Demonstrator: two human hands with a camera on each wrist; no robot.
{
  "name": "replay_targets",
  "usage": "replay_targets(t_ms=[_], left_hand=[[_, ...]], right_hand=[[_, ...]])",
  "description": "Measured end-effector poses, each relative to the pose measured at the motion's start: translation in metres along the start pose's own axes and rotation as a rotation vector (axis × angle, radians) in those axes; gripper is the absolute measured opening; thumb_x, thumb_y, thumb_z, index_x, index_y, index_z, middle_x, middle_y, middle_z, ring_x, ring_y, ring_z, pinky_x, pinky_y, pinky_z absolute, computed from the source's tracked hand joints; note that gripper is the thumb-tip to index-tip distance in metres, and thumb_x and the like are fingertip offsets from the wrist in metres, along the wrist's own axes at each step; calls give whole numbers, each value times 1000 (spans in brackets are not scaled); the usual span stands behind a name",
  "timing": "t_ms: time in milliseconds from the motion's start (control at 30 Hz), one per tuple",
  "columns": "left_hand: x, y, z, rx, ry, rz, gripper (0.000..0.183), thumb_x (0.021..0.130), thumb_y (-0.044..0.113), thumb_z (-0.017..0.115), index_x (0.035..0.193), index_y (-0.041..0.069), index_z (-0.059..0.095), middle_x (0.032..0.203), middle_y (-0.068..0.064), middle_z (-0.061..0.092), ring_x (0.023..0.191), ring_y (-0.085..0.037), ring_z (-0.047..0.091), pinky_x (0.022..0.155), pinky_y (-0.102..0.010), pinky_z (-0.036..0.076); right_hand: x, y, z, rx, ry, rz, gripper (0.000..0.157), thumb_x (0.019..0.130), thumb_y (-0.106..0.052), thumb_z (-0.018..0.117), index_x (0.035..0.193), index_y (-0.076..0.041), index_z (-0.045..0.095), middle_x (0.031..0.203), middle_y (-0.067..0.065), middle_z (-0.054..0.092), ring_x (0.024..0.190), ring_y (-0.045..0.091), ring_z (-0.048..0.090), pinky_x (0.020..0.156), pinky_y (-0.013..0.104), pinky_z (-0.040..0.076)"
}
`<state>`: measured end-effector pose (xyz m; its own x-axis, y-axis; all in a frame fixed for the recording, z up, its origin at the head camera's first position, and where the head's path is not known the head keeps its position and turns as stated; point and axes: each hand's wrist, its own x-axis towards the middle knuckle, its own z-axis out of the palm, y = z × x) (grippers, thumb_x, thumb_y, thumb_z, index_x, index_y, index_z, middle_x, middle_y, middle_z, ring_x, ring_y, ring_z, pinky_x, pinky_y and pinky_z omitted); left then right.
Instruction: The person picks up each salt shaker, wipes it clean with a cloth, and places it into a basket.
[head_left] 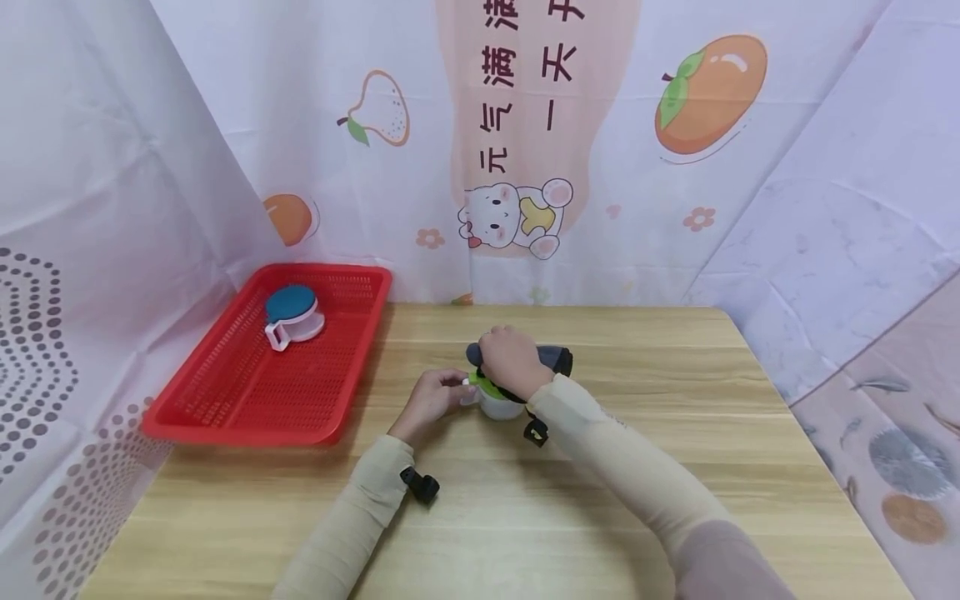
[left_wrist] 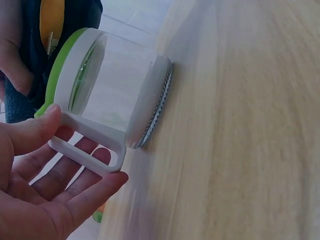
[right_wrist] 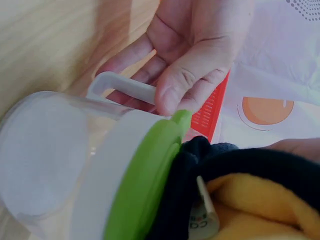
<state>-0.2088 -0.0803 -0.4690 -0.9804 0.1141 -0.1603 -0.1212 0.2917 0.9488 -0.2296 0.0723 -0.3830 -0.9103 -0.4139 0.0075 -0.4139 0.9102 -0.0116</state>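
Observation:
A clear jar [left_wrist: 117,82] with a white handle and a green lid [right_wrist: 145,180] stands upright mid-table. Thumb and fingers of my left hand [head_left: 431,404] hold the handle [left_wrist: 95,155], the thumb up by the lid's small tab. Above the lid, my right hand [head_left: 513,362] grips a dark blue cloth [head_left: 552,357] and presses it down over the top. A yellow lining [right_wrist: 250,205] and a small white label show inside the cloth in the right wrist view. Most of the right hand's fingers are hidden by the cloth there.
To the left, a red plastic basket [head_left: 247,435] holds another handled jar with a blue lid [head_left: 291,302]. The wooden table [head_left: 637,500] backs onto a printed curtain [head_left: 375,183]. A black strap camera sits on each wrist.

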Motion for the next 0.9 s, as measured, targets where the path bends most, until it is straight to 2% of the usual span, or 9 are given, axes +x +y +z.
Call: replay_targets(t_ms=[267, 533, 667, 900], left_hand=[[-1, 5, 0, 9, -10, -17, 13, 85, 11, 71, 96, 4, 72, 91, -4, 69, 84, -14, 57, 72, -24, 48], [-2, 10, 1, -31, -18, -47, 14, 84, 10, 71, 96, 2, 71, 89, -4, 67, 82, -14, 57, 74, -29, 50], [-2, 10, 1, -43, -17, -50, 14, 85, 9, 70, 96, 2, 71, 89, -4, 67, 81, -14, 58, 75, -30, 50], [-2, 5, 2, -38, 2, -52, 15, 85, 9, 71, 97, 1, 71, 91, -5, 68, 83, -14, 59, 74, -27, 50]], right_hand=[[9, 9, -7, 18, -105, 64, 21, 89, -23, 69, 100, -4, 69, 97, 10, 68, 83, 23, 64, 66, 38, 58], [13, 23, -8, 36, -138, 106, 21, 87, -24, 71, 98, -6, 69, 94, 9, 69, 77, 21, 62, 64, 38, 57], [13, 29, -9, 62, -144, 101, 18, 88, -22, 70, 97, -7, 69, 94, 8, 68, 77, 21, 61, 66, 37, 55], [9, 41, -5, 109, -129, 15, 13, 88, -19, 69, 96, -9, 72, 94, 6, 70, 81, 20, 60, 74, 35, 53]])
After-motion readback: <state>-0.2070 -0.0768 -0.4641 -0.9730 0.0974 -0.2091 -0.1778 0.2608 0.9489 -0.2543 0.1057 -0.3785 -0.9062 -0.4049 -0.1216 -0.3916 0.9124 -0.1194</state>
